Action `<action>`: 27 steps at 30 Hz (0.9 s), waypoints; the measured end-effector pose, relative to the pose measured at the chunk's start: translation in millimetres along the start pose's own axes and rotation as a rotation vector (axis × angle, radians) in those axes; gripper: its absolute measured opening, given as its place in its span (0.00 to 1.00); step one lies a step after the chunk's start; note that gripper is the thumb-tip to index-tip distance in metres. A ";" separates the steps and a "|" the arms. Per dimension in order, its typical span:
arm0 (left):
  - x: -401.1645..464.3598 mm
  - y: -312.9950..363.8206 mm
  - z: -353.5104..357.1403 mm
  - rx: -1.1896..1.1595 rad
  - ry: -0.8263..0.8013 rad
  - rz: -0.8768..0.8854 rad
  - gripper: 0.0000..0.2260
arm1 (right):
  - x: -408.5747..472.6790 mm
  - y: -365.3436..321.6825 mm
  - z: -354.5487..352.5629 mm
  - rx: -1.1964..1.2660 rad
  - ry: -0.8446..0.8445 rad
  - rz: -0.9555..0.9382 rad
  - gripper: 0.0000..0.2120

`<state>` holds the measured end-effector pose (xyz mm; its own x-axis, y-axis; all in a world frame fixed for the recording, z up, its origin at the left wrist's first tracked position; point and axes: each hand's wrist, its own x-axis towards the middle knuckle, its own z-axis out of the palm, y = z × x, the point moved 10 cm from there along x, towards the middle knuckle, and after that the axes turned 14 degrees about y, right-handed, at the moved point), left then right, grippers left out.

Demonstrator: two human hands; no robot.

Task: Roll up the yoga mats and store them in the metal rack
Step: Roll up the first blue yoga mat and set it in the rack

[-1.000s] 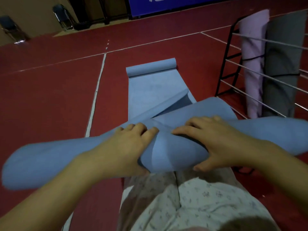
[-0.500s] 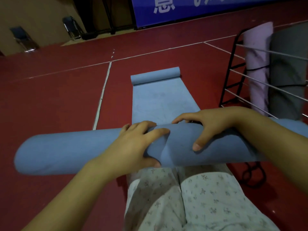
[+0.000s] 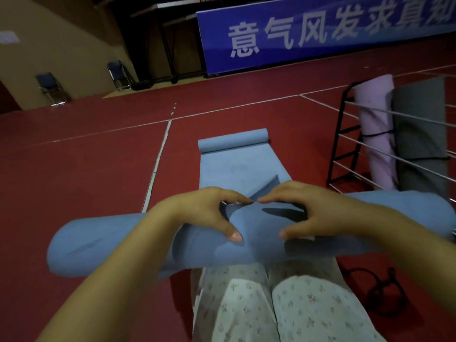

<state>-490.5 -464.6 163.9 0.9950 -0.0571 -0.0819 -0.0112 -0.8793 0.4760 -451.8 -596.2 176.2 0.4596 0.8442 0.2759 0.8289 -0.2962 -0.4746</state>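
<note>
Blue yoga mat (image 3: 246, 169): partly rolled; a thick roll lies crosswise over the person's thighs, and the flat rest runs away along the red floor (image 3: 74, 181) to a small curl at its far end.
Left hand (image 3: 204, 213): grip curled over the top of the roll, thumb pressed to its near face.
Right hand (image 3: 318, 213): grip curled over the roll just beside the left hand, fingertips almost meeting, thumb on the near face.
Metal rack (image 3: 345, 144): stands on the floor to the right, holding an upright lilac rolled mat (image 3: 377, 134) and a grey rolled mat (image 3: 419, 134) beside it.
Black strap (image 3: 385, 292): on the floor, right of the legs.
Writing: blue banner (image 3: 320, 33) at the back, white characters 意气风发求真, the next cut off.
Folding chairs (image 3: 51, 88): by the far wall.
</note>
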 end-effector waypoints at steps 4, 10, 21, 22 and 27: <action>11.4 -13.9 -1.3 -0.079 -0.069 -0.079 0.30 | -5.5 0.7 15.7 -0.225 0.036 -0.066 0.36; 20.2 -21.3 -3.2 -0.161 -0.137 -0.179 0.29 | 13.4 14.7 9.9 -0.099 0.053 -0.012 0.35; -18.7 13.8 -4.9 0.493 0.275 0.092 0.35 | 48.8 42.9 7.2 0.145 -0.087 0.136 0.26; -18.9 13.8 -1.8 0.509 0.297 0.097 0.35 | 51.1 45.9 8.2 0.156 -0.099 0.146 0.26; -5.3 5.2 -6.7 0.408 0.400 0.105 0.35 | 62.7 56.5 11.0 0.164 -0.151 0.206 0.26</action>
<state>-495.1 -465.7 172.7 0.9456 -0.0407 0.3226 -0.0706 -0.9942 0.0815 -379.6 -555.1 157.5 0.5501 0.8342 0.0378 0.6546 -0.4027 -0.6398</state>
